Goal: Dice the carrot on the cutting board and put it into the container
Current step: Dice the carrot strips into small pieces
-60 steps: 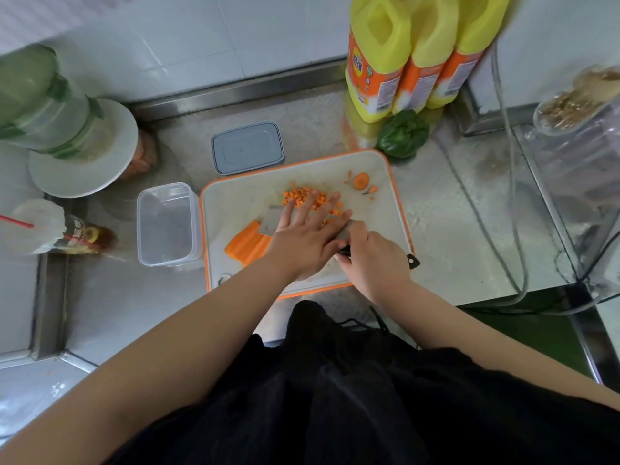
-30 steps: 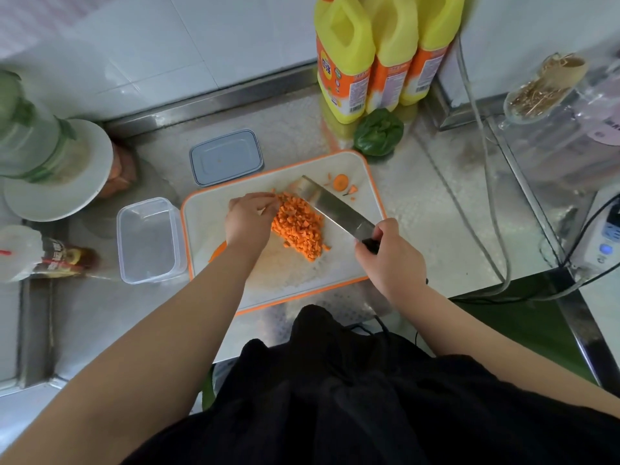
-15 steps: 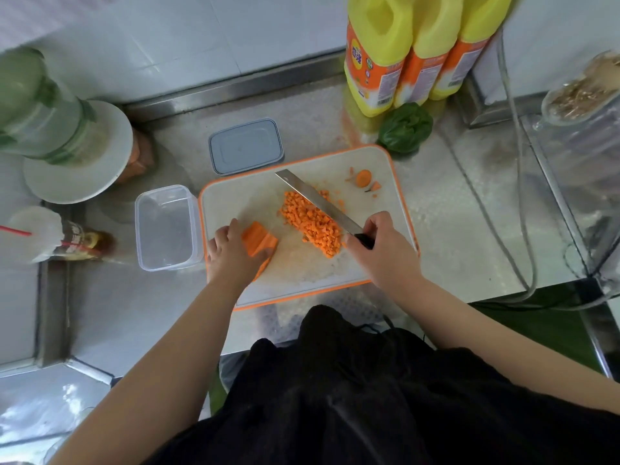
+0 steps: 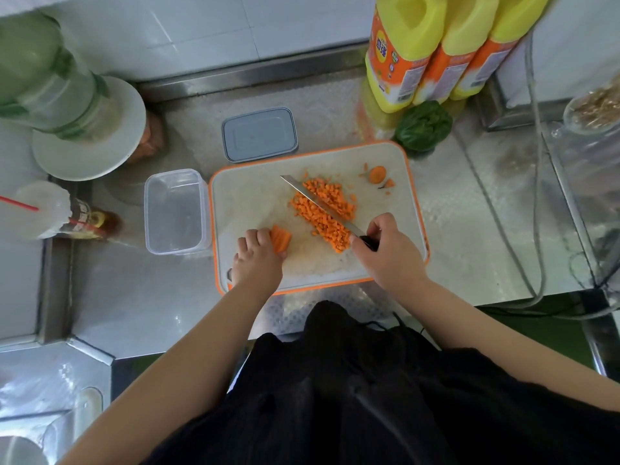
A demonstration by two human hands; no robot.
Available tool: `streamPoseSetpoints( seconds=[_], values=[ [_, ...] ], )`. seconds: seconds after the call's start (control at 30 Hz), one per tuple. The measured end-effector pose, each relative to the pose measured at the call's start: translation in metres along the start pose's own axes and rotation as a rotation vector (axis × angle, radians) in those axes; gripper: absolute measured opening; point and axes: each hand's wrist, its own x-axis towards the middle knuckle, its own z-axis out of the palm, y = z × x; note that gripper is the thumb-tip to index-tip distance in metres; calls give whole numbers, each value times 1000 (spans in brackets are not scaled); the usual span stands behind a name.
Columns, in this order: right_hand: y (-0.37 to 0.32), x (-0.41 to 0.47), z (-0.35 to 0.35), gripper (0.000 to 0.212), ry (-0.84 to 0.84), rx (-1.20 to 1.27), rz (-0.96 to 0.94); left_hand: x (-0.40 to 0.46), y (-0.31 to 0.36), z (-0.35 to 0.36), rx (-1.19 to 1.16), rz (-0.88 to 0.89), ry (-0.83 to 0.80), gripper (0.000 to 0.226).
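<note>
A white cutting board with an orange rim (image 4: 414, 199) lies on the steel counter. A heap of diced carrot (image 4: 323, 211) sits at its middle. My right hand (image 4: 391, 253) grips the black handle of a knife (image 4: 318, 204), whose blade lies edge-down across the heap, pointing far left. My left hand (image 4: 258, 258) holds several uncut carrot strips (image 4: 281, 239) at the board's near left. A carrot end and scraps (image 4: 378, 175) lie at the far right. The clear container (image 4: 174, 211) stands just left of the board, with nothing in it.
A grey lid (image 4: 259, 134) lies behind the board. Three yellow bottles (image 4: 443, 45) and a green leafy vegetable (image 4: 423, 125) stand at the back right. A blender (image 4: 63, 95) and a cup with a straw (image 4: 40, 209) are at the left. Cables (image 4: 523, 263) run along the right.
My left hand left the diced heap and took hold of the carrot strips at the board's near left. The knife swept the dice together and now lies across the heap.
</note>
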Motion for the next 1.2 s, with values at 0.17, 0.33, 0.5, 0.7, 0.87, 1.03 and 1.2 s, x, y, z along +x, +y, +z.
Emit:
streamPoseSetpoints(
  seconds=[0.17, 0.33, 0.5, 0.7, 0.87, 1.03, 1.2],
  values=[
    [2, -1, 0, 31, -15, 1, 3, 6, 1, -7, -177, -72, -64, 58],
    [1, -2, -1, 31, -19, 9, -1, 6, 3, -14, -202, -69, -112, 46],
    [1, -1, -3, 31, -16, 20, -1, -6, 9, -1, -37, 94, -48, 31],
    [2, -4, -5, 31, -21, 22, -6, 6, -13, 5, 433, 364, 369, 34],
    [0, -5, -5, 31, -32, 17, -8, -5, -19, 16, 502, 404, 238, 68],
    [0, -3, -3, 31, -34, 11, -10, -16, -10, 9, 135, 266, 85, 68],
    [-1, -3, -1, 31, -39, 6, -11, -9, -10, -6, -180, 111, 52, 46]
  ],
)
